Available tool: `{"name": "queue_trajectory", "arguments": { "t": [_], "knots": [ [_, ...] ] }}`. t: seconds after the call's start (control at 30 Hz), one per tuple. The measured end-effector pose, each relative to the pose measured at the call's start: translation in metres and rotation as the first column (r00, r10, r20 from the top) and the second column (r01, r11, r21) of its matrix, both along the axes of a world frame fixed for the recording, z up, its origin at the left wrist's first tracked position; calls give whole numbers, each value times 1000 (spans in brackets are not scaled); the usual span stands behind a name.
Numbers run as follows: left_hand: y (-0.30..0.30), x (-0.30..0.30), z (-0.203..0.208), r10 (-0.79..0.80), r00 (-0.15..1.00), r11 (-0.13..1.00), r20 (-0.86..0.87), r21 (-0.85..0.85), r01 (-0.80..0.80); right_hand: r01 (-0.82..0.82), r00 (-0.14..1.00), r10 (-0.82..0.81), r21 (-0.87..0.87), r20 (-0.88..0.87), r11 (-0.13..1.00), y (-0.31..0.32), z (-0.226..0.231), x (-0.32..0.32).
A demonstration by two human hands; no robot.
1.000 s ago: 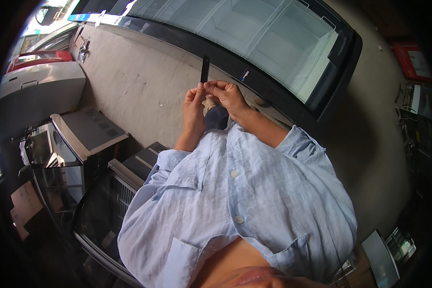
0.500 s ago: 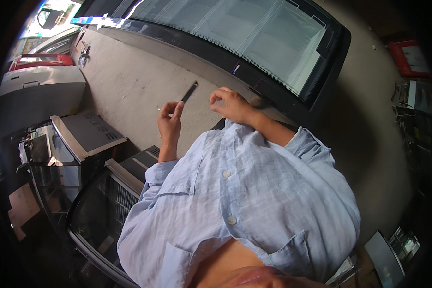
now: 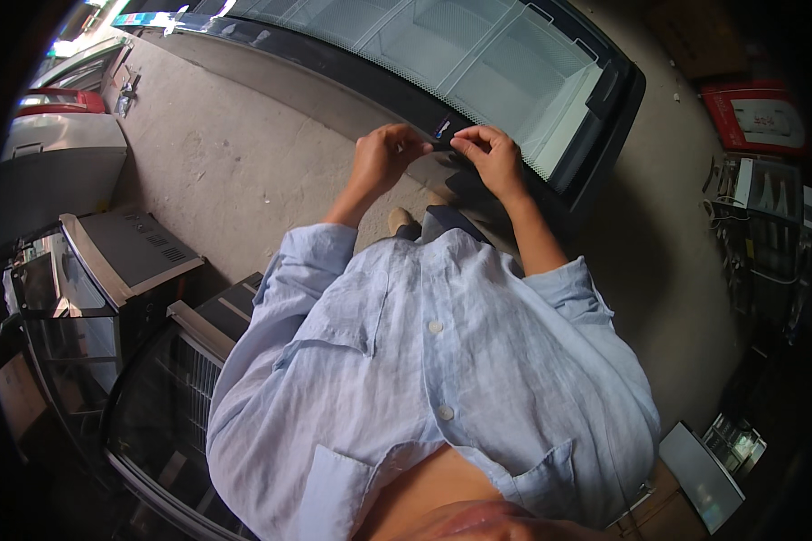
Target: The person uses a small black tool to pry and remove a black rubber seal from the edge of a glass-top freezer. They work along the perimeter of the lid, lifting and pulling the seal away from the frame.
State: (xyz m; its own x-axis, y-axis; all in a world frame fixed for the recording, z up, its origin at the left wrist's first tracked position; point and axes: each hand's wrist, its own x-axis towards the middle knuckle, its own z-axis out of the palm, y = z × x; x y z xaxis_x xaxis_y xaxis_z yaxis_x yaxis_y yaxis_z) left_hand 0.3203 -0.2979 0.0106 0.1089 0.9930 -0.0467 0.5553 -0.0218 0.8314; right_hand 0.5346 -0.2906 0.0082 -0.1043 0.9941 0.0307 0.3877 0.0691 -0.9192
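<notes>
My left hand (image 3: 381,164) pinches a short dark strip (image 3: 441,147), held level at the front of a large black chest freezer (image 3: 356,79). From the other side, my right hand (image 3: 496,162) closes thumb and forefinger at the strip's other end. The strip is hard to make out against the freezer's dark front, and whether it touches the freezer I cannot tell. Wire-mesh baskets (image 3: 523,99) show inside the freezer under its top.
To the left stand a grey cabinet (image 3: 63,158), a grey-topped appliance (image 3: 140,248) and a glass-fronted one (image 3: 153,406). A red-framed unit (image 3: 753,117) and a rack of parts (image 3: 771,194) are at the right. Concrete floor (image 3: 235,153) lies between.
Both my hands have moved right and up toward the freezer front. The strip has gone from upright in my left hand to level between both hands, and my right hand has closed on its end.
</notes>
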Motion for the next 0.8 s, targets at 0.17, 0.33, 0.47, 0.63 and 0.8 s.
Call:
{"name": "queue_trajectory", "arguments": {
  "t": [0.17, 0.33, 0.47, 0.63, 0.8],
  "knots": [
    [45, 6, -24, 147, 988, 989, 54, -30, -145, 2, 984, 3, -31, 176, 1000, 52, -12, 1],
    [61, 21, -17, 213, 952, 977, -220, 78, -200, 72, 960, -72, 12, 271, 997, 88, -38, 2],
    [63, 24, -23, 232, 902, 973, -365, 82, -217, 60, 949, -56, -4, 311, 998, 93, -41, 0],
    [67, 25, -19, 215, 867, 972, -450, 9, -236, 66, 919, -71, 25, 388, 997, 89, -33, -3],
    [70, 25, -18, 176, 851, 976, -496, -27, -217, 31, 912, -68, 95, 404, 995, 87, -39, -3]
  ]
}}
